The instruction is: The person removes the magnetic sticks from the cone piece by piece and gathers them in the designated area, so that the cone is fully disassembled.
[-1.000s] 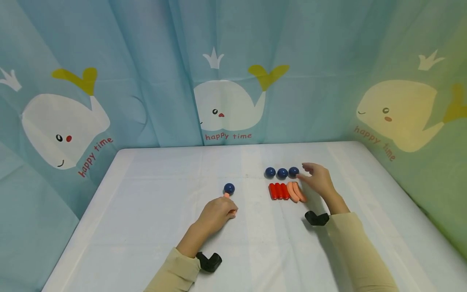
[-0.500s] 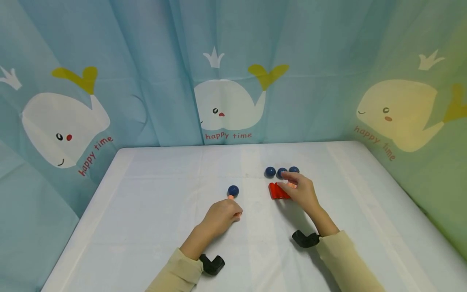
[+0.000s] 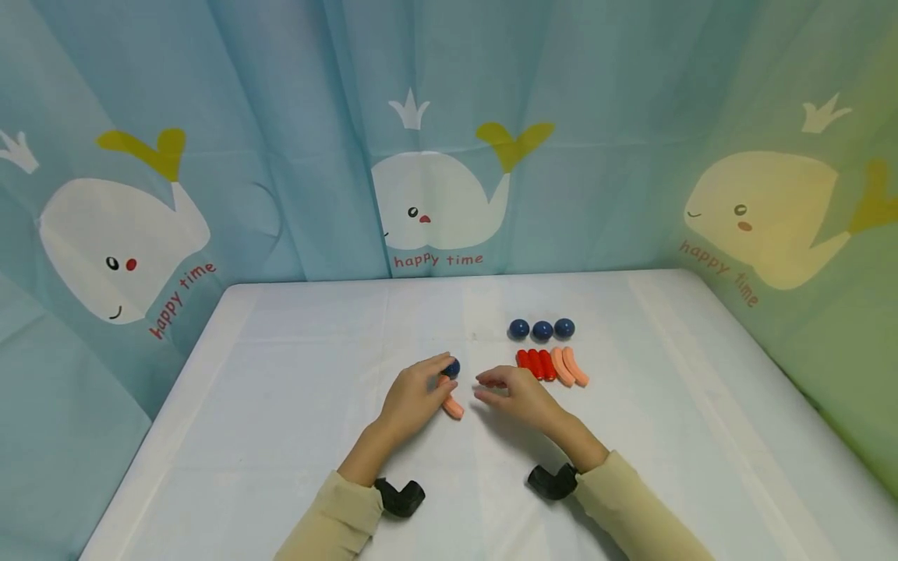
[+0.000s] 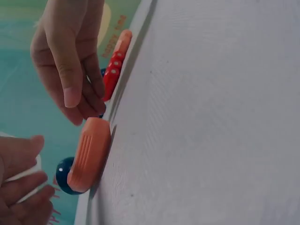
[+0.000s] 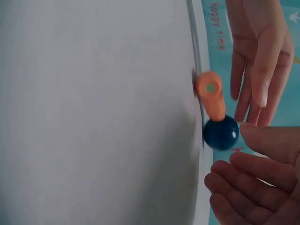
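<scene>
An orange curved rod [image 3: 453, 407] lies on the table with a blue ball [image 3: 454, 368] at its far end; the two appear to touch. My left hand [image 3: 412, 396] hovers just left of them, fingers loosely extended and partly covering both in the head view. To the right of the rod is my right hand [image 3: 522, 399], fingers reaching toward it with a gap between. In the left wrist view the rod [image 4: 91, 154] stands apart from both hands. The right wrist view shows a hole in the rod's near end [image 5: 209, 87].
Behind my right hand lie red rods [image 3: 535, 364] side by side, with two orange curved rods [image 3: 570, 366] next to them. Beyond these sits a row of blue balls [image 3: 542, 331]. A curtain with whales [image 3: 442, 202] hangs past the white table [image 3: 316, 374].
My right hand has moved left from the far blue balls, over the rods, toward the single orange rod. My left hand has let go of that rod, its fingers opening.
</scene>
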